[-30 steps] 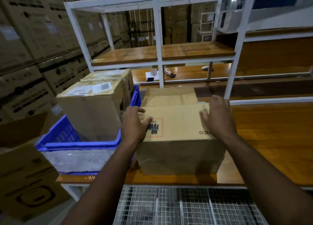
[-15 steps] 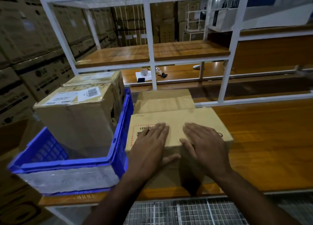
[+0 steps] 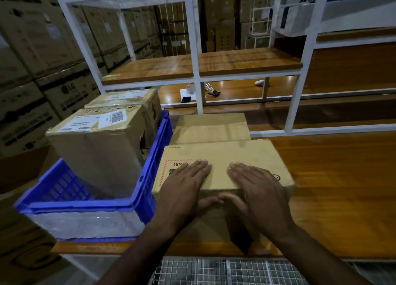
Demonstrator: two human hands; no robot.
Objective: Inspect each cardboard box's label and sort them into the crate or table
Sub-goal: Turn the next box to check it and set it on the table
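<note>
cardboard box (image 3: pixel 222 166) on wooden surface (image 3: pixel 332 188), just right of blue crate (image 3: pixel 147 186) | my left hand (image 3: pixel 184 184), right hand (image 3: pixel 255 186) flat on its top, fingers straight, thumbs over near edge | crate holds two labelled boxes (image 3: pixel 100 143)

Polished wooden table (image 3: pixel 334 177), orange-brown; bearing a blue crate (image 3: pixel 147 177) at left; just beside it a cardboard box (image 3: pixel 235 156) with red-dashed label; directly behind, touching, a second plain box (image 3: pixel 211 126).
</note>
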